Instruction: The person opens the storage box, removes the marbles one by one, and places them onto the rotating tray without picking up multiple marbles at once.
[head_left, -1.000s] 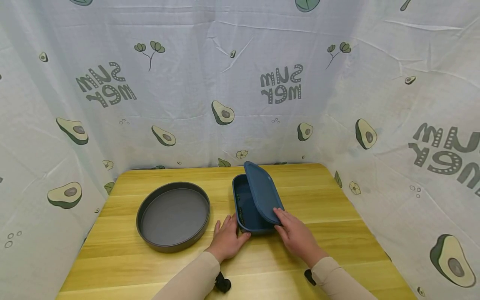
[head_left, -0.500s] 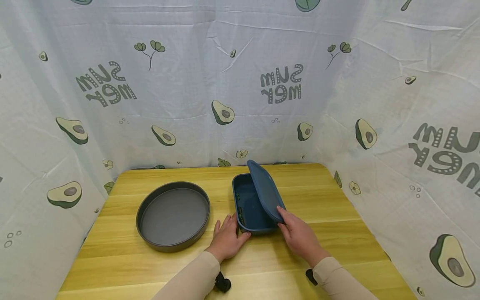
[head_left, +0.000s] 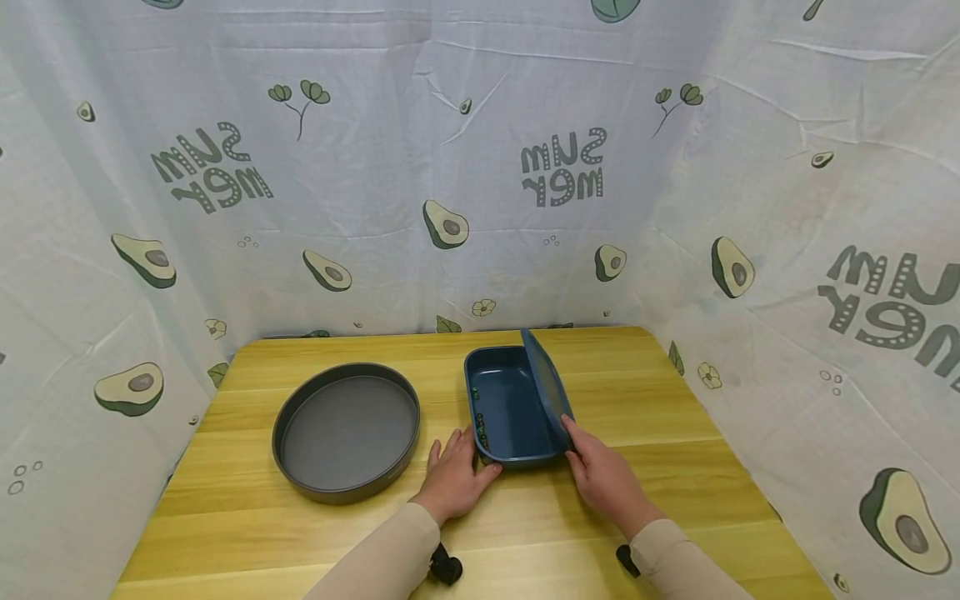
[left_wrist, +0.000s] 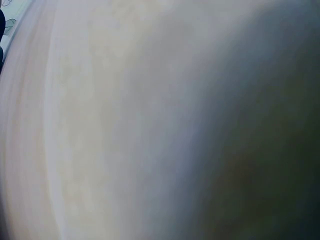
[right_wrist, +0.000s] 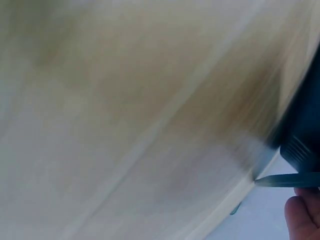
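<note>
A dark blue rectangular food container point(head_left: 510, 408) stands on the table, several small dark green bits point(head_left: 481, 427) lying along its inner left side. Its blue lid point(head_left: 549, 385) is tilted steeply up over the container's right side. My right hand point(head_left: 606, 477) pinches the lid at its near right corner. In the right wrist view the lid's edge point(right_wrist: 285, 180) shows beside my fingers point(right_wrist: 301, 212). My left hand point(head_left: 453, 481) rests against the container's near left corner, fingers spread along its side. The left wrist view is a blur of table and dark shape.
To the left on the wooden table point(head_left: 600, 367) sits a round dark grey baking pan point(head_left: 348, 435). A white cloth point(head_left: 510, 167) printed with avocados hangs behind the table and at both sides. Black wrist gear point(head_left: 446, 568) hangs under the left sleeve.
My right hand has moved slightly right, tipping the lid from leaning over the container to nearly upright. More of the container's inside shows. My left hand has stayed put.
</note>
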